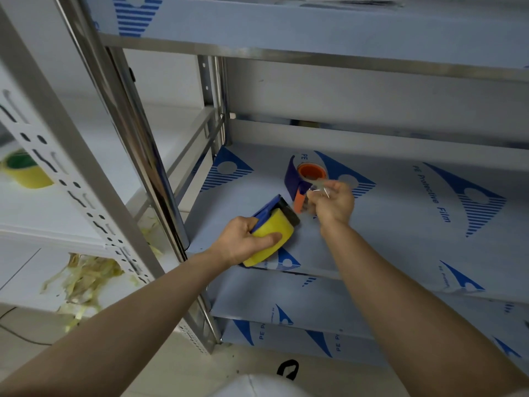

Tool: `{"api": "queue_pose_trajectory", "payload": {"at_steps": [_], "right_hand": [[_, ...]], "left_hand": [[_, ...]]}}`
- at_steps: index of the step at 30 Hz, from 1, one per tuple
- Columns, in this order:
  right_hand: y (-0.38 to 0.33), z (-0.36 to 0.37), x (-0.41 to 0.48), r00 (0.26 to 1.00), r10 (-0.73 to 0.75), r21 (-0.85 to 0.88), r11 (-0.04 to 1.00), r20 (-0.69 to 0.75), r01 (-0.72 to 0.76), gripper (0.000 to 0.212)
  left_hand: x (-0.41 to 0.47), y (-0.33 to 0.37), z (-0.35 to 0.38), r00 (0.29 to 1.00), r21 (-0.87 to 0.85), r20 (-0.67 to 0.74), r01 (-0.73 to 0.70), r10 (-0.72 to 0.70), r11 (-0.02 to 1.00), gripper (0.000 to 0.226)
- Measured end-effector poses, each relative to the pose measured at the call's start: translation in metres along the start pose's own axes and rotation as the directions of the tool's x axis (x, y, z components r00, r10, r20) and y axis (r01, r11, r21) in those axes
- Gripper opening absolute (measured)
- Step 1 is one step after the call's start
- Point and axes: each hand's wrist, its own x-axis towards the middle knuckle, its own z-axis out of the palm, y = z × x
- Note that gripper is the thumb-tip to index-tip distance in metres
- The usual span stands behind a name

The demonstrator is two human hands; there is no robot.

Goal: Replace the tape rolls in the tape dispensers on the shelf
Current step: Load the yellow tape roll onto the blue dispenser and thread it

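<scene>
On the middle steel shelf (400, 224) lie two blue tape dispensers. My left hand (243, 242) grips the nearer dispenser (282, 209), thumb across its yellow tape roll (272, 239), at the shelf's front left. Behind it stands the second dispenser (294, 179), with an orange core and a clear tape roll (312, 171). My right hand (335, 203) is just in front of it, fingers curled, pinching the loose end of the clear tape (323, 189) pulled out from that roll.
A yellow tape roll with a green core (25, 171) sits on the white shelf unit at left. Crumpled used tape (83, 279) lies on the lower left shelf. Steel uprights (137, 144) separate the two units. More film-covered shelves lie above and below.
</scene>
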Motion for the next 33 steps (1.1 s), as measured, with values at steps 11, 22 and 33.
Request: {"api": "queue_pose_trajectory", "payload": {"at_steps": [11,22,33], "right_hand": [[0.027,0.003,0.0,0.995,-0.013,-0.261,0.965,0.098,0.039,0.036],[0.043,0.003,-0.01,0.879,-0.399,-0.476,0.739,0.261,0.477,0.026],[0.034,0.005,-0.006,0.841,-0.504,-0.409,0.738,0.197,0.537,0.011]], "left_hand": [[-0.007,-0.012,0.008,0.995,-0.094,-0.024,-0.094,0.092,0.991,0.084],[-0.006,-0.012,0.007,0.994,-0.083,-0.029,-0.103,0.101,0.991,0.084],[-0.006,-0.012,0.004,0.994,-0.055,-0.06,-0.093,0.089,0.994,0.089]]}}
